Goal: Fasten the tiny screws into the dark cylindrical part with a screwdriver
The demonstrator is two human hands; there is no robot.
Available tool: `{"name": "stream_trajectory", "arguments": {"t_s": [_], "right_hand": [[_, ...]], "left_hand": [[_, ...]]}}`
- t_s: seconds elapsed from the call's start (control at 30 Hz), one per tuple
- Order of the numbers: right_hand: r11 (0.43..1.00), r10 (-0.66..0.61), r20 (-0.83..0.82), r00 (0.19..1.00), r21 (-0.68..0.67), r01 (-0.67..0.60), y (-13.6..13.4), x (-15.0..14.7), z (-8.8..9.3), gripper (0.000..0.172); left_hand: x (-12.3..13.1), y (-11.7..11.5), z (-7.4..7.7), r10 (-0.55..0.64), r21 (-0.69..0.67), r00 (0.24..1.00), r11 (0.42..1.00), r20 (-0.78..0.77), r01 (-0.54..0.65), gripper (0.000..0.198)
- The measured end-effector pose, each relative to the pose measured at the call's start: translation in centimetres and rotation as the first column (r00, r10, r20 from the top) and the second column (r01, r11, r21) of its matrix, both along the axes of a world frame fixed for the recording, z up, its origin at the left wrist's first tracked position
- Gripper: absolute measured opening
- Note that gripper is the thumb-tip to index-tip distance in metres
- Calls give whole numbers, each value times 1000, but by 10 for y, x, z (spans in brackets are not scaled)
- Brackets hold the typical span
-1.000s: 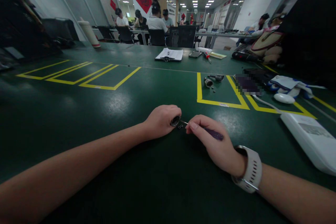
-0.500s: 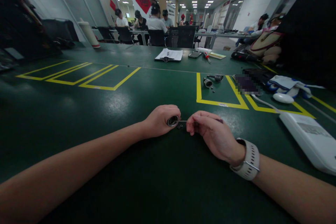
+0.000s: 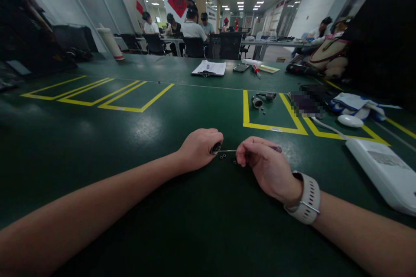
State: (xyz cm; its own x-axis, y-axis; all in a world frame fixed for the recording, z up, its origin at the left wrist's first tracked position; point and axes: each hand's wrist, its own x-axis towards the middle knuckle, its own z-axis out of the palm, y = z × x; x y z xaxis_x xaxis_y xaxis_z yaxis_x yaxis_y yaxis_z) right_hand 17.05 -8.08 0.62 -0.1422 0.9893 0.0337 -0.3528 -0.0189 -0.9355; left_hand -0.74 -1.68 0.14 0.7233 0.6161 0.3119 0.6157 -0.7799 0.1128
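My left hand [image 3: 199, 149] is closed around a round, hollow metal part [image 3: 216, 148] whose open end faces right. My right hand [image 3: 263, 160], with a pale watch on its wrist, grips a slim screwdriver-like tool; its dark reddish handle [image 3: 277, 149] shows behind the fingers. The thin metal shaft [image 3: 227, 151] points left, its tip at the part's opening; how deep it reaches I cannot tell. Small dark rings [image 3: 222, 156] lie on the table just below the shaft. Another small ring [image 3: 235, 162] is beside my right fingertips.
Beyond my hands, a yellow-taped box holds metal parts [image 3: 257, 102] and small pieces. To the right are a white device [image 3: 383, 173] with a cable, a white mouse-like object [image 3: 350, 121] and gloves [image 3: 359, 104]. A clipboard [image 3: 209, 68] and red screwdriver [image 3: 256, 70] lie farther back.
My right hand has shifted slightly right with the tool, so more shaft shows. The metal part in my left hand has turned, narrowing its visible opening. The ring by my right fingertips now shows.
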Motion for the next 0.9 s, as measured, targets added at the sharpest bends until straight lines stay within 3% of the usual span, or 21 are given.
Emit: {"name": "stream_trajectory", "arguments": {"t_s": [0.2,0.33,0.5,0.7,0.9], "right_hand": [[986,-152,17,988,76,151,3,2,-4,18],[970,-226,182,957,131,204,4,3,-9,8],[985,-159,407,899,133,113,4,3,-10,17],[967,-102,606,789,248,-66,1,-2,0,18],[968,-108,660,743,239,-71,0,-4,2,16]], "left_hand": [[0,2,-2,103,-65,990,993,95,-97,10],[1,4,-1,173,-115,971,981,166,-155,15],[4,3,5,136,-172,981,979,137,-111,14],[3,-1,10,-44,-212,995,975,89,62,14],[2,0,8,-68,-193,995,978,74,81,16]]}}
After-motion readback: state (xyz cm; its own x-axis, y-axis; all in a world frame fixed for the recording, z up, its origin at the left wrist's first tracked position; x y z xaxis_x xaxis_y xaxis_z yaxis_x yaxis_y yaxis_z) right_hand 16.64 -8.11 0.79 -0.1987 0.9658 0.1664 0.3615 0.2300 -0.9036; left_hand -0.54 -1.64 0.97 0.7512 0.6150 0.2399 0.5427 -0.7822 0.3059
